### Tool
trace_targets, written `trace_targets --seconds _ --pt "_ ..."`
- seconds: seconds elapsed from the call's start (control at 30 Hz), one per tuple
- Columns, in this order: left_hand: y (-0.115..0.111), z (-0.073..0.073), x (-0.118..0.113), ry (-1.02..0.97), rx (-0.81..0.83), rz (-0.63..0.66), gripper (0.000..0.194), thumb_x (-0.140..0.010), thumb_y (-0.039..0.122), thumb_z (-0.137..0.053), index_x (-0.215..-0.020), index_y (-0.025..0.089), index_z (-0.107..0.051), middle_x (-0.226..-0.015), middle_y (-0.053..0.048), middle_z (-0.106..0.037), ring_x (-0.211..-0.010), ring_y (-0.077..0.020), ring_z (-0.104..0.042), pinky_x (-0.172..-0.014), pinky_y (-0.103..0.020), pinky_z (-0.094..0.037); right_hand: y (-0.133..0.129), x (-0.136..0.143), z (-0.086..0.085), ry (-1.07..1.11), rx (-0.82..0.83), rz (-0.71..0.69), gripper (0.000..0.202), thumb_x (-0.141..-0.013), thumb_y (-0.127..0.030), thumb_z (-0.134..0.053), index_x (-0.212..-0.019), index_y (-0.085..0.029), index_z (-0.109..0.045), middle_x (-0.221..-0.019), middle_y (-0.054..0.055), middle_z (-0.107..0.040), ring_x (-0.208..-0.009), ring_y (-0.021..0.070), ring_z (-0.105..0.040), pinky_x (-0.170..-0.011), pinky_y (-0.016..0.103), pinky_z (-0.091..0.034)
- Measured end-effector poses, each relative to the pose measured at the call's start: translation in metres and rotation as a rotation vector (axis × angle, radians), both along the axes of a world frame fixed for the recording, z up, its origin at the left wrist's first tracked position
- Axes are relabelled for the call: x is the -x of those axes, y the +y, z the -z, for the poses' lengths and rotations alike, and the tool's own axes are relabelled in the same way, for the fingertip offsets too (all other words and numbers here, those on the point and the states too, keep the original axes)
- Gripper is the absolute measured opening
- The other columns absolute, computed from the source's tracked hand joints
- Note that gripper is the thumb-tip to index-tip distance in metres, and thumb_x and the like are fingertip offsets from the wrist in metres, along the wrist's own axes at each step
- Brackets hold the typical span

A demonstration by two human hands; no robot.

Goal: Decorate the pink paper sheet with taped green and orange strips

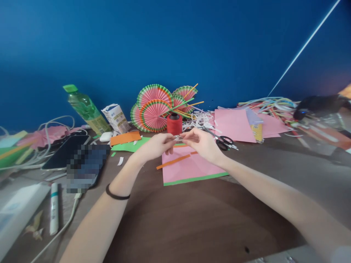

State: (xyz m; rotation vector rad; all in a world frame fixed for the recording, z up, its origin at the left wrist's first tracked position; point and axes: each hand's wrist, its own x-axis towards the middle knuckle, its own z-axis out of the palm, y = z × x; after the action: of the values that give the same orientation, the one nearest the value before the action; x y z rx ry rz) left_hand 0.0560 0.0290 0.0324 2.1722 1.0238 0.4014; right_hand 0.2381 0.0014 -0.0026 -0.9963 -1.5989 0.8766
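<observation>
My left hand (159, 147) and my right hand (201, 144) meet above a pink sheet of paper (192, 170), fingertips pinched. A small whitish strip (178, 138) runs between them, held at both ends; its material is too small to make out. The sheet has a green band along its near edge. An orange paper strip (175, 161) lies slantwise across it, and more orange shows partly under my hands. Just behind my fingers stands a red spool of thread (174, 125). Black-handled scissors (225, 141) lie to the right of my right hand.
Pleated pink and green paper fans (155, 109) stand against the blue wall. Left are a tilted green bottle (86, 109), a small carton (116, 118), phones, cables and a marker (54, 210). Pink paper sheets (234, 124) and white paper scraps (197, 120) lie at the back right.
</observation>
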Motion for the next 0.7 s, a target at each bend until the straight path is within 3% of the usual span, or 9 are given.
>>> trace_targets --seconds 0.23,0.43,0.7 --pt "0.004 -0.003 0.003 0.078 0.007 0.016 0.025 -0.081 0.031 -0.036 -0.077 0.018 -0.057 -0.066 0.001 -0.054 -0.061 -0.0123 -0.048 -0.058 -0.025 -0.035 -0.002 -0.003 -0.004 -0.114 0.092 0.014 0.016 -0.082 -0.034 -0.050 -0.077 -0.022 -0.041 -0.088 0.006 -0.066 -0.081 0.0203 -0.064 -0.070 0.038 -0.052" --pt "0.005 -0.009 0.006 -0.002 0.126 -0.001 0.033 -0.078 0.028 -0.036 -0.097 0.016 -0.060 -0.061 0.002 -0.043 -0.057 -0.0113 -0.038 -0.055 -0.024 -0.031 0.001 -0.006 -0.003 -0.053 0.066 -0.123 0.014 -0.085 -0.035 -0.046 -0.080 -0.023 -0.040 -0.095 0.006 -0.062 -0.104 0.0217 -0.057 -0.083 0.039 -0.048" --pt "0.009 -0.009 0.013 -0.042 0.077 -0.066 0.037 -0.075 0.029 -0.036 -0.099 0.017 -0.061 -0.066 0.002 -0.050 -0.061 -0.0115 -0.043 -0.059 -0.023 -0.036 0.000 -0.008 -0.011 -0.037 0.071 -0.286 0.014 -0.086 -0.030 -0.045 -0.077 -0.022 -0.037 -0.111 0.007 -0.059 -0.123 0.0196 -0.041 -0.098 0.041 -0.035"
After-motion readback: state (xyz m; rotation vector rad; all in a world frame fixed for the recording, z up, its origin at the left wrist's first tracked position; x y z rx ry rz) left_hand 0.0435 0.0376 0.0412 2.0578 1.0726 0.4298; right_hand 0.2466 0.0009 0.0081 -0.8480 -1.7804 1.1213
